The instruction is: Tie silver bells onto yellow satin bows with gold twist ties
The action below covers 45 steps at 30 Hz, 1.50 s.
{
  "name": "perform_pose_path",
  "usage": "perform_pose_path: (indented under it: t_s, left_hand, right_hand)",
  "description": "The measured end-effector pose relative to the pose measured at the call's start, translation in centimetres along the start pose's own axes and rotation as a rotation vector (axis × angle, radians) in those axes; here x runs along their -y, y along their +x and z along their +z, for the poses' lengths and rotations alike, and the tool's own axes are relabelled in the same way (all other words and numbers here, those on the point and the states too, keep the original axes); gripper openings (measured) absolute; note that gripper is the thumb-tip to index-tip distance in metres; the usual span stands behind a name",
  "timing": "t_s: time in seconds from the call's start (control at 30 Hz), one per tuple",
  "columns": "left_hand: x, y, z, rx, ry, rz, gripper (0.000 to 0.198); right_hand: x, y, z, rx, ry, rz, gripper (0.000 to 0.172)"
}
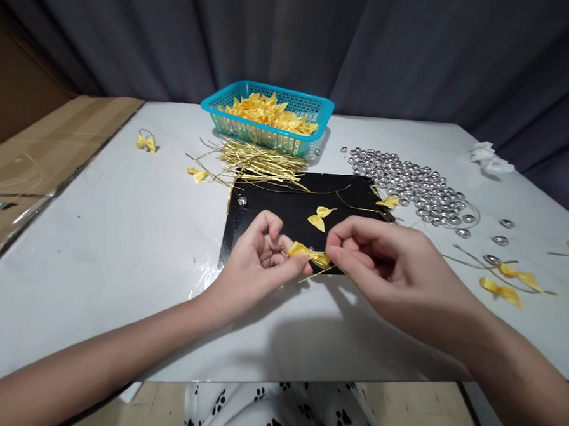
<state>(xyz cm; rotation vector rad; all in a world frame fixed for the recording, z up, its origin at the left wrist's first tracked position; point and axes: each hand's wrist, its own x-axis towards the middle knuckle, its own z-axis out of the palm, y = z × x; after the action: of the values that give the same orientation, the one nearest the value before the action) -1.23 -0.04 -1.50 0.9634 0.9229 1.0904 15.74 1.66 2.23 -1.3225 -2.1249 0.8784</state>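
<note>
My left hand point(258, 256) and my right hand point(382, 262) meet over the near edge of a black mat point(284, 213), both pinching one small yellow ribbon bow point(308, 254). A thin gold wire tie sticks out below the bow, toward the table's front edge. A loose yellow bow point(320, 217) lies on the mat just beyond my fingers, and another bow point(388, 202) rests at the mat's right edge. Both hands have their fingers curled closed.
A teal basket point(269, 133) full of yellow bows stands at the back, with a bundle of gold wire ties point(258, 161) in front of it. Several silver beads point(410, 181) spread at the right. Finished bows point(505, 282) lie far right; cardboard point(44, 149) at left.
</note>
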Motion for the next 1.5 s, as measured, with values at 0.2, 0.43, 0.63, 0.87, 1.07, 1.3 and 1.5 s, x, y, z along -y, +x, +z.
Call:
perform_pose_path:
  t_s: [0.2, 0.43, 0.63, 0.87, 1.07, 1.3, 1.5]
  left_hand:
    - [-0.3, -0.1, -0.1, -0.006, -0.023, 0.022, 0.034]
    - [0.1, -0.1, -0.2, -0.010, -0.069, 0.047, 0.032]
    - [0.3, -0.3, -0.2, -0.028, -0.085, 0.026, 0.033]
    - [0.0, -0.2, -0.1, -0.034, -0.057, 0.034, 0.034]
    - [0.1, -0.3, -0.1, 0.027, -0.077, -0.040, 0.035]
    - [0.1, -0.3, -0.2, 0.130, -0.104, -0.070, 0.034]
    - [0.1, -0.3, -0.3, 0.159, -0.085, -0.089, 0.035]
  right_hand:
    - [0.2, -0.9, -0.2, 0.037, -0.184, -0.093, 0.014]
    - [0.3, -1.6, 1.9, -0.047, -0.498, -0.426, 0.020]
    - [-0.1, -1.6, 2.5, -0.027, -0.594, -0.487, 0.021]
    - [0.6, -2.0, 1.3, -0.068, -0.422, -0.404, 0.015]
    - [0.8, -1.3, 0.8, -0.074, -0.289, -0.272, 0.009]
    - [1.2, -0.1, 1.3, 0.030, 0.097, 0.125, 0.011]
    - [1.1, 0.5, 0.6, 0.165, 0.352, 0.258, 0.012]
